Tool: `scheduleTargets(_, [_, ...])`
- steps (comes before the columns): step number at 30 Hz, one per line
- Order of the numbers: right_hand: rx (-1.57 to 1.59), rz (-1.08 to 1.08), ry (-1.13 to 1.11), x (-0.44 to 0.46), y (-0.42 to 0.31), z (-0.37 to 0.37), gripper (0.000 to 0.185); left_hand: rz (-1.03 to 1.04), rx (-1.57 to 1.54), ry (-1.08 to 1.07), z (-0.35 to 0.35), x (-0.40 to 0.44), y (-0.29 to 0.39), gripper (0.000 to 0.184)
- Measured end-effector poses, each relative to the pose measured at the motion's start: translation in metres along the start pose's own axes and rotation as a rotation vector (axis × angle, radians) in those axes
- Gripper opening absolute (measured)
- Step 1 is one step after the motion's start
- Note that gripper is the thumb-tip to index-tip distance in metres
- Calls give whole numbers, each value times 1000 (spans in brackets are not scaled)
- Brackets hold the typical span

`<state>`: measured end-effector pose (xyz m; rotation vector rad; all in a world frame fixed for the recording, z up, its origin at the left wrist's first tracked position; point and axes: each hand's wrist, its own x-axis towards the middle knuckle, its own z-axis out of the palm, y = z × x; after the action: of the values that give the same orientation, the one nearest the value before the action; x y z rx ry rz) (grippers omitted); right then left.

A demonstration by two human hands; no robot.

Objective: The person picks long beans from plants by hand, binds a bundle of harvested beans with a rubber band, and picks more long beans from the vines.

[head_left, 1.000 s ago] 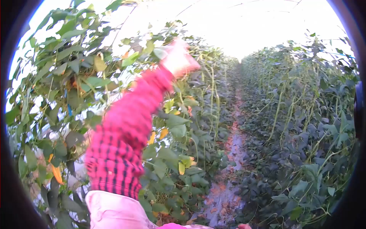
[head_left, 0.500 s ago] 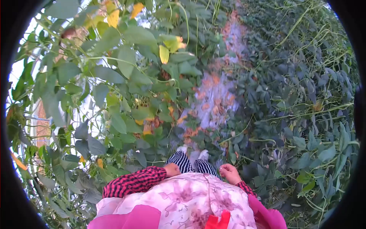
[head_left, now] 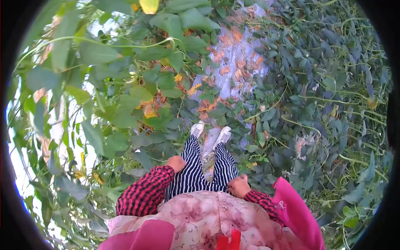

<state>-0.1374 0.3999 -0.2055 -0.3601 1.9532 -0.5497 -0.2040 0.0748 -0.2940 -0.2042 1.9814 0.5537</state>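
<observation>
My left hand (head_left: 176, 163) is curled beside the left thigh of my striped trousers (head_left: 187, 179), back of the hand up. Whatever its fingers may hold is hidden. My right hand (head_left: 238, 186) is closed too, its fingertips against or just over the trousers at the right thigh; I cannot tell whether it grips the cloth. Red-and-black checked sleeves (head_left: 146, 189) cover both forearms. A pink patterned apron (head_left: 193, 216) covers my front. Both white shoes (head_left: 223, 136) stand on the path.
A narrow path of pale sheeting (head_left: 233, 83) strewn with dry brown leaves (head_left: 225, 70) runs ahead. Tall climbing vines (head_left: 121, 108) crowd the left, with large leaves close to me. Low dark foliage (head_left: 308, 79) and trailing stems (head_left: 333, 100) spread along the right.
The view has tilted down, so more of my legs and shoes shows. My left hand has shifted left and up in view; my right hand has come inward against the trousers.
</observation>
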Motion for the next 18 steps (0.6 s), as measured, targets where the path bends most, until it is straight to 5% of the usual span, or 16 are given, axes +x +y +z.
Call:
scheduleTargets(4, [1065,-36,-576,-25,14,14,12,-53,-216,-33,-8,43,13,24])
scheduleTargets(7, [1160,63,-882,-12,35,13,18,5,-277,-12,27,120,-28,25])
scheduleTargets(9, [1233,-21,-686,8,56,34,28,-97,-302,-18,11,138,-10,29])
scheduleTargets(11, [455,44,-448,39,62,-11,40,-32,-346,40,34,181,-45,30])
scheduleTargets(12, [460,152,-217,50,83,2,43,28,-395,117,46,203,-55,31])
scheduleTargets(13, [495,230,-116,65,98,-14,36,44,-395,92,46,213,-49,31])
scheduleTargets(14, [746,66,391,89,181,76,28,-96,-520,62,36,218,-39,32])
scheduleTargets(15, [1078,307,803,99,208,72,24,-246,-646,27,37,224,-33,33])
scheduleTargets(16, [1455,586,855,83,188,-11,25,-247,-646,3,45,235,-35,33])
scheduleTargets(17, [1546,547,1100,77,206,-36,21,-263,-662,-15,50,241,-44,34])
scheduleTargets(18, [1504,631,1093,68,233,-47,24,-282,-674,-19,51,246,-53,36])
